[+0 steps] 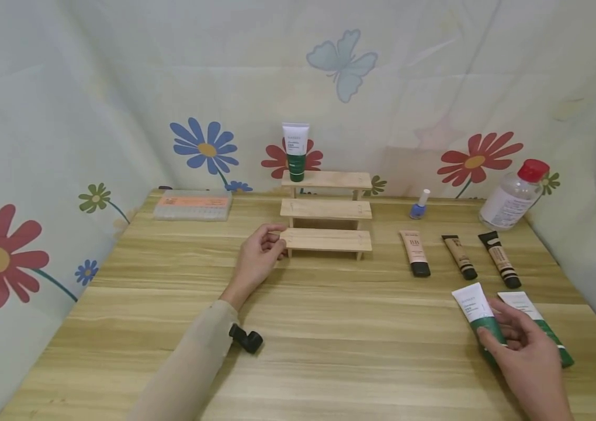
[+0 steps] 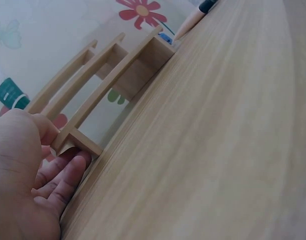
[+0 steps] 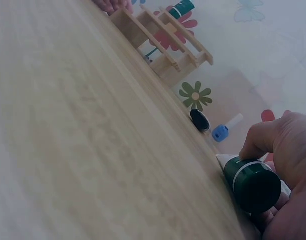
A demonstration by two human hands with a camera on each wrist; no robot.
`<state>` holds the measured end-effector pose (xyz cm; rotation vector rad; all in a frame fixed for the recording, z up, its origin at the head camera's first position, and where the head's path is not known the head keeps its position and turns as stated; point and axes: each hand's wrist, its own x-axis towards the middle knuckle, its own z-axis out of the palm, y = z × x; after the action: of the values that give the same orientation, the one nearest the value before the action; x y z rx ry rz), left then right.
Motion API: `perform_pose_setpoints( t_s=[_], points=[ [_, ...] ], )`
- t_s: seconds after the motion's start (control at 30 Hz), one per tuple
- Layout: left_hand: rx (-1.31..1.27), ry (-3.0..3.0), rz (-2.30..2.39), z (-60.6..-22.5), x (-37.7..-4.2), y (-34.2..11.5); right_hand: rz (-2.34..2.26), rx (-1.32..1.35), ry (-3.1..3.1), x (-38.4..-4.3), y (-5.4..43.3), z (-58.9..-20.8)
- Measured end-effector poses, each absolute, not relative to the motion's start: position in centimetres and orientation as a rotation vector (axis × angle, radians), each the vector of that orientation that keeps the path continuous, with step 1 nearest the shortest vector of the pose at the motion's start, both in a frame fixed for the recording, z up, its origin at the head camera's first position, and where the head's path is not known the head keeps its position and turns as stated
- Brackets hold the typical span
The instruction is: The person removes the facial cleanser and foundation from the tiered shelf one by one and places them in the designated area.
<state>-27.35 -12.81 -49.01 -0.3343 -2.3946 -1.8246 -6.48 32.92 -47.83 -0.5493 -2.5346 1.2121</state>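
A three-step wooden display stand is at the back middle of the table. My left hand grips the left end of its lowest step, with fingers at the side leg in the left wrist view. A white and green squeeze tube stands cap down on the top step. At the right front, my right hand holds a matching white and green squeeze tube between thumb and fingers, its green cap facing the right wrist camera. A third such tube lies beside it, partly hidden by the hand.
Behind the right hand lie a pink BB cream tube and two black-and-tan tubes. A blue nail polish bottle and a red-capped clear bottle stand farther back. A flat clear case lies at the back left.
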Motion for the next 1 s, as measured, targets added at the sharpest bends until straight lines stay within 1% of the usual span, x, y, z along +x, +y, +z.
perform_pose_setpoints(
  t_s=[0.33,0.7,0.87,1.0],
  points=[
    [-0.338,-2.395,-1.831,-48.8,-27.3,-12.9,1.104,-0.506,-2.519,-6.6,32.3,-47.9],
    [-0.329,-2.406,-1.82,-48.7,-27.1,-12.8,1.09,-0.657,-2.492,-6.5,31.8,-47.5],
    [-0.328,-2.395,-1.832,-48.8,-27.2,-12.9,1.144,-0.631,-2.421,-6.6,31.8,-47.0],
    [-0.327,-2.398,-1.83,-48.8,-27.1,-12.8,1.291,-0.652,-2.362,-7.1,31.7,-46.0]
  ],
)
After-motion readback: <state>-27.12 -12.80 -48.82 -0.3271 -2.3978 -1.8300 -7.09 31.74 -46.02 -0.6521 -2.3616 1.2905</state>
